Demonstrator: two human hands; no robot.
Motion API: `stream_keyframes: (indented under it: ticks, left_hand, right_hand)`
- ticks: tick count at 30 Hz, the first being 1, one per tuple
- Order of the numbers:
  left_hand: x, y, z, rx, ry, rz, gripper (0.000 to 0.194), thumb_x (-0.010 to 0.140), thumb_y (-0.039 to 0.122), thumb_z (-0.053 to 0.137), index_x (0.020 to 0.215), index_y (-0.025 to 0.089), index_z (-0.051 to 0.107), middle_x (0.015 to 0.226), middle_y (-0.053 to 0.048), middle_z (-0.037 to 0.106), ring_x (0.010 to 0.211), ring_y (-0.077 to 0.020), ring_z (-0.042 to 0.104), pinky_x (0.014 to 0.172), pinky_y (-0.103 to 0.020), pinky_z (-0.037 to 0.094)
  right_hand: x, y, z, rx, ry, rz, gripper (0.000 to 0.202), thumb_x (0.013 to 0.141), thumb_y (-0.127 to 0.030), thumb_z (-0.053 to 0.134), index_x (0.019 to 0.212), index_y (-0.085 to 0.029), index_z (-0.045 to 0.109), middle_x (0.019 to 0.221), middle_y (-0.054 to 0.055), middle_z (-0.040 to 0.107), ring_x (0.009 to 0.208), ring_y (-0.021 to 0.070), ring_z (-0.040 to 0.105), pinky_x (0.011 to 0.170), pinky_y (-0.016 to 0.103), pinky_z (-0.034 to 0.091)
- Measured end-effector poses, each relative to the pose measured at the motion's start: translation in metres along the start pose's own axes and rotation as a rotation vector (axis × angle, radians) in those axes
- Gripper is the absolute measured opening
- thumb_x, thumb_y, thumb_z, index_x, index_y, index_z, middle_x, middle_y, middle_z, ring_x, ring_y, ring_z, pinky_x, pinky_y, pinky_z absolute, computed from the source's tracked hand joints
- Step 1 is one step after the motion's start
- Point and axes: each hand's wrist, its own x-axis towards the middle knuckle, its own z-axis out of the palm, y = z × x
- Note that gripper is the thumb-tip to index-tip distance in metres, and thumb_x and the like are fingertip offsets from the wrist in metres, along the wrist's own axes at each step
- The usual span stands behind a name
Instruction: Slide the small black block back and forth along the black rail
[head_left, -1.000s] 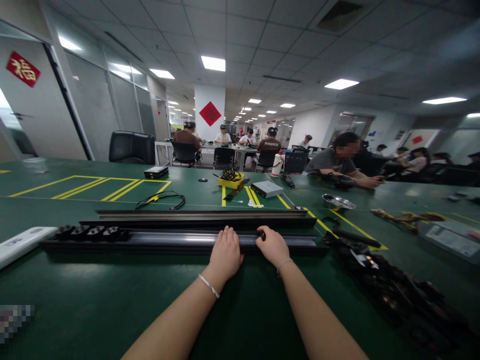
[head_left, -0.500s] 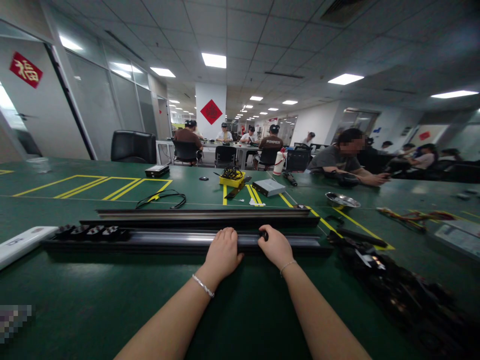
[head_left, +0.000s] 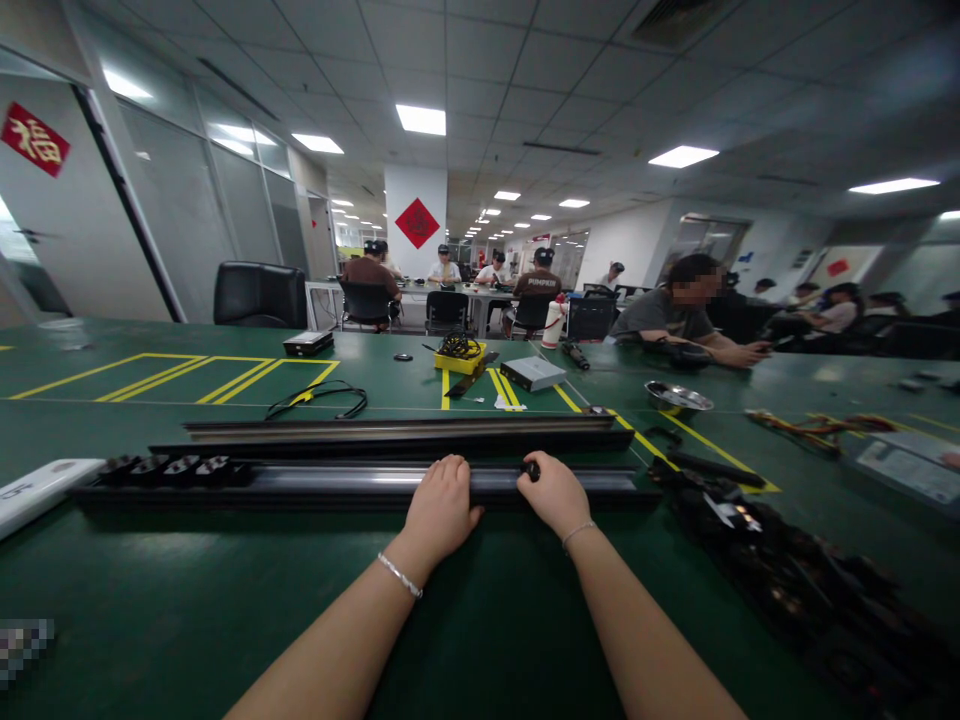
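Observation:
A long black rail (head_left: 322, 478) with a shiny inner channel lies across the green table. Several black modules (head_left: 180, 468) sit in its left part. My left hand (head_left: 442, 503) lies over the middle of the rail, its fingers together and curled over the far edge. Further right, my right hand (head_left: 553, 492) pinches a small black part (head_left: 531, 469) above the rail. Behind it lies a second long black rail (head_left: 405, 432).
A pile of black parts (head_left: 795, 580) spreads at the right. Beyond the rails are a metal bowl (head_left: 679, 397), a grey box (head_left: 532, 373) and a yellow box (head_left: 460, 356). A white object (head_left: 45, 490) lies left. A person (head_left: 675, 315) sits across the table.
The view has turned slightly to the right. Both hands stay at nearly the same places on the rail, and the small black part shows more clearly at my right fingertips.

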Motion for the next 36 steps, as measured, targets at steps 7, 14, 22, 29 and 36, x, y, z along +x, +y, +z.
stream_keyframes:
  ticks: [7,14,22,29,36]
  left_hand:
    - [-0.001,0.0001,-0.001,0.007,-0.018,-0.008,0.055,0.069,0.034,0.061,0.116,0.013,0.04,0.124,-0.016,0.05,0.119,-0.0266,0.044,0.103,-0.041,0.03]
    - [-0.0009,0.0002,-0.0017,0.01,-0.027,-0.006,0.056,0.069,0.033,0.061,0.117,0.012,0.041,0.125,-0.017,0.049,0.121,-0.0267,0.042,0.103,-0.04,0.03]
    - [-0.0017,0.0004,-0.0011,0.019,-0.01,0.001,0.057,0.071,0.034,0.06,0.12,0.012,0.042,0.125,-0.016,0.05,0.121,-0.0268,0.042,0.104,-0.04,0.03]
    - [-0.0029,-0.0006,-0.0007,0.011,-0.025,-0.005,0.059,0.072,0.033,0.059,0.127,0.02,0.04,0.129,-0.013,0.048,0.123,-0.0272,0.04,0.103,-0.042,0.031]
    - [-0.0029,-0.0012,0.0012,0.004,-0.029,-0.011,0.06,0.072,0.034,0.059,0.128,0.022,0.039,0.129,-0.012,0.047,0.123,-0.027,0.04,0.103,-0.043,0.031]
  right_hand:
    - [0.0007,0.0,-0.0007,0.003,-0.019,0.021,0.028,0.074,-0.026,0.048,0.099,-0.021,0.06,0.099,0.005,0.063,0.093,0.0196,0.055,0.079,0.027,0.039]
    - [0.0001,0.0016,-0.0024,-0.02,-0.026,-0.006,0.029,0.075,-0.026,0.047,0.1,-0.02,0.06,0.098,0.005,0.063,0.093,0.0205,0.055,0.081,0.029,0.038]
    - [-0.001,0.0021,-0.0036,-0.025,-0.021,-0.022,0.028,0.075,-0.025,0.047,0.099,-0.02,0.06,0.096,0.005,0.064,0.093,0.02,0.055,0.081,0.028,0.037]
    - [0.001,0.0044,-0.0023,0.001,-0.028,-0.004,0.029,0.075,-0.025,0.047,0.101,-0.021,0.059,0.098,0.004,0.064,0.093,0.0199,0.056,0.079,0.028,0.038]
    - [0.0023,0.0067,-0.0017,-0.011,-0.026,-0.013,0.031,0.075,-0.024,0.048,0.103,-0.02,0.059,0.102,0.005,0.062,0.097,0.019,0.054,0.086,0.029,0.036]
